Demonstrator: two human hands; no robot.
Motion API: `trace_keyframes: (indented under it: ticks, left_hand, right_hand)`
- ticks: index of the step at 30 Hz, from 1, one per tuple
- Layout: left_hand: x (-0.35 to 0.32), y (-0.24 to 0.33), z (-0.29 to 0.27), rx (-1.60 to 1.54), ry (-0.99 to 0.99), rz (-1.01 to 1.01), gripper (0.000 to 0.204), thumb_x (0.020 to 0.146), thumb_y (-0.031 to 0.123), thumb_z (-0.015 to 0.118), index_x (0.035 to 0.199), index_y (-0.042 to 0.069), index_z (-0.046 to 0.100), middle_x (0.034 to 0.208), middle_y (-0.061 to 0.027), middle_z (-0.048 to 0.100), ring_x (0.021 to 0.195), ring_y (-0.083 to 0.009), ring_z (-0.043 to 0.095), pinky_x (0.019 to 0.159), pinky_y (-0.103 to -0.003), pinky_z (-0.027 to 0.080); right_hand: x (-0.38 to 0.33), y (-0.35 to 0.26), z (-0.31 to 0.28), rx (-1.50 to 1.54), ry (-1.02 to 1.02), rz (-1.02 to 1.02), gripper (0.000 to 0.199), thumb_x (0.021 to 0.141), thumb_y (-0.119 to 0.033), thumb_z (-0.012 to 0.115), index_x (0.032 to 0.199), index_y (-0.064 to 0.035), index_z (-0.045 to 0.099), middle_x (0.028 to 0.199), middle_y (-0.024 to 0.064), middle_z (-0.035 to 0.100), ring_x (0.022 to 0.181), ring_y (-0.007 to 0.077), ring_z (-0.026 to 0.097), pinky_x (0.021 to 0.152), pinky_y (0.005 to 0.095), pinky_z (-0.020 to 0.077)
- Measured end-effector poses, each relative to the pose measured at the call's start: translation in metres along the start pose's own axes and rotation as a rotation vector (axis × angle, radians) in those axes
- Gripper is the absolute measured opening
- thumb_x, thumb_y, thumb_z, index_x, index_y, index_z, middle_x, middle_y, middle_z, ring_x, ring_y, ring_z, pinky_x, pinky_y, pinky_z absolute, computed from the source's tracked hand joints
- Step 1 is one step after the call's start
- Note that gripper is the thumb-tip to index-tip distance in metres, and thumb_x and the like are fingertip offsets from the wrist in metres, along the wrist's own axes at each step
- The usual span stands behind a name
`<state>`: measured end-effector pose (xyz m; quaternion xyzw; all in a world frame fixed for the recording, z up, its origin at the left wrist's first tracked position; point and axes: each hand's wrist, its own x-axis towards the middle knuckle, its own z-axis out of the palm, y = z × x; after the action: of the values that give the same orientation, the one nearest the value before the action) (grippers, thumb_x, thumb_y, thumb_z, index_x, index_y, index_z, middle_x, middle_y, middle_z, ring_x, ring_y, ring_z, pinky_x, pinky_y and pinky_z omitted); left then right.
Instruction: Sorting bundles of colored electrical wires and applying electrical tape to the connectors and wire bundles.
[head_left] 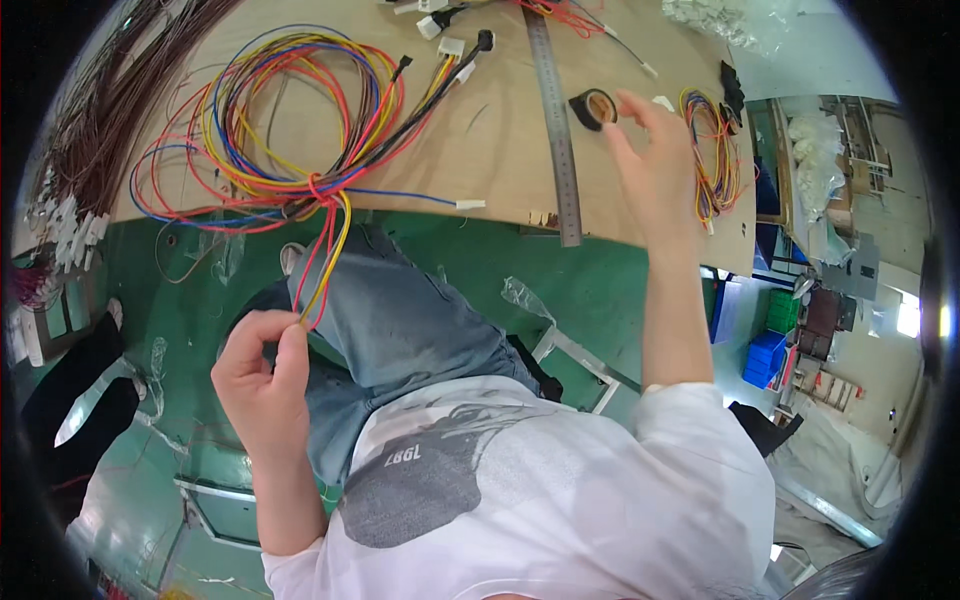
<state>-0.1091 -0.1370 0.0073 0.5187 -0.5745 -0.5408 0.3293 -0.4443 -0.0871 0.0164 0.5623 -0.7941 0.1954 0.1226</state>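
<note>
My left hand (265,380), in front of the table edge, pinches the ends of red and yellow wires (328,250). These wires hang down from a large coiled wire harness (215,110) of red, yellow, blue and black strands, gathered with a red tie near the edge. White and black connectors (452,47) cap some of its ends. On the right, my right hand (655,165) has thumb and forefinger apart beside a roll of black tape (594,109). Whether the fingertips touch the roll, I cannot tell.
A steel ruler (555,130) lies across the wooden table (480,150), jutting past its front edge. A smaller wire coil (708,160) lies at the right. Bundled brown wires (90,130) hang at the left. Another person's legs (85,410) show at the lower left.
</note>
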Motion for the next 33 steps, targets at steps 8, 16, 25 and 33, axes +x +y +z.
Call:
trace_keyframes:
  ticks: [8, 16, 25, 33]
  left_hand:
    - [0.001, 0.018, 0.009, -0.095, -0.045, -0.204, 0.008, 0.074, 0.004, 0.057, 0.075, -0.003, 0.060, 0.067, 0.0012, 0.056, 0.063, -0.0033, 0.047, 0.055, -0.018, 0.037]
    - [-0.007, -0.004, 0.016, 0.230, 0.077, 0.249, 0.005, 0.066, 0.000, 0.058, 0.068, 0.004, 0.058, 0.059, -0.0045, 0.054, 0.057, -0.0169, 0.053, 0.064, -0.027, 0.038]
    - [-0.008, -0.004, 0.011, 0.296, 0.072, 0.386, 0.009, 0.064, 0.000, 0.060, 0.071, 0.004, 0.059, 0.059, -0.0019, 0.053, 0.057, -0.0168, 0.052, 0.067, -0.029, 0.036]
    - [-0.011, -0.002, 0.010, 0.220, 0.044, 0.340, 0.008, 0.067, 0.000, 0.060, 0.074, 0.003, 0.059, 0.060, -0.0043, 0.053, 0.058, -0.0173, 0.052, 0.064, -0.027, 0.038]
  right_hand:
    - [-0.013, -0.065, 0.001, 1.166, -0.356, 0.372, 0.026, 0.074, -0.002, 0.059, 0.099, -0.0015, 0.053, 0.091, 0.0030, 0.057, 0.084, 0.0105, 0.052, 0.076, 0.0238, 0.0418]
    - [-0.045, -0.148, 0.005, 1.482, -0.876, 0.164, 0.030, 0.068, 0.002, 0.063, 0.094, -0.0005, 0.048, 0.085, 0.0048, 0.052, 0.079, 0.0120, 0.050, 0.072, 0.0239, 0.0386]
    - [-0.051, -0.154, 0.008, 1.320, -0.716, 0.031, 0.021, 0.070, 0.000, 0.062, 0.089, -0.0034, 0.057, 0.078, 0.0034, 0.056, 0.069, 0.0120, 0.051, 0.066, 0.0238, 0.0406]
    - [-0.048, -0.154, 0.011, 1.178, -0.691, -0.195, 0.026, 0.071, -0.001, 0.060, 0.097, 0.0009, 0.059, 0.079, 0.0069, 0.058, 0.070, 0.0150, 0.050, 0.065, 0.0244, 0.0386]
